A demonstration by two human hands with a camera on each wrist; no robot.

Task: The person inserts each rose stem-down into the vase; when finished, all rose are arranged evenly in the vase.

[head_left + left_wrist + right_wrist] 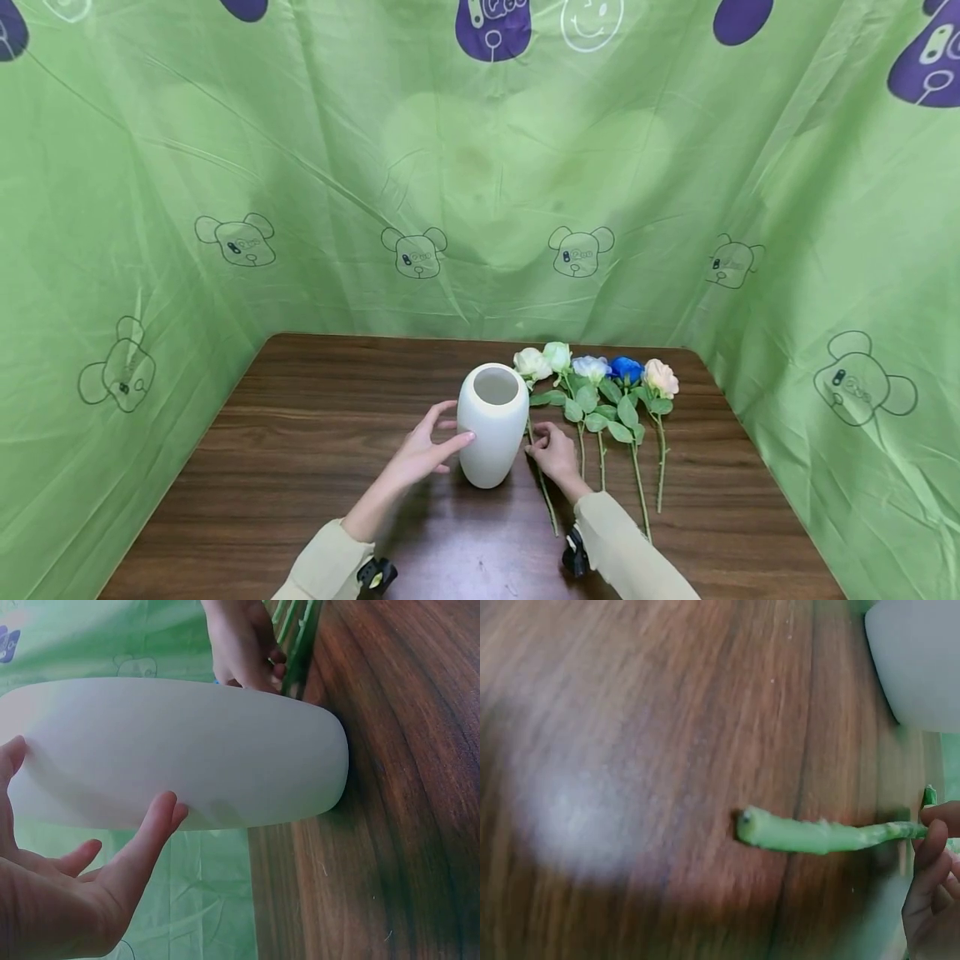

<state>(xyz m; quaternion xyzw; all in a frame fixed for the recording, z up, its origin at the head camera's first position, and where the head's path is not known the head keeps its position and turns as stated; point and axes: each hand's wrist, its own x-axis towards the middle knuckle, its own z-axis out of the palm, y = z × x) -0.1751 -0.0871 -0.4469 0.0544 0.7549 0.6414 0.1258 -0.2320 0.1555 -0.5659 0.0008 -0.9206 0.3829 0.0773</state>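
Observation:
A tall white vase stands upright on the wooden table. My left hand is at its left side, fingers spread and fairly straight, the thumb lying against its front. In the left wrist view, the fingertips of this hand meet the vase wall. To the right of the vase, my right hand pinches the green stem of a white rose. The cut end of that stem points toward the right wrist camera, with the fingertips farther along it.
Several more artificial roses lie to the right: a pale green one, a light blue one, a deep blue one and a peach one. Their stems point toward the near edge. A green curtain encloses the table.

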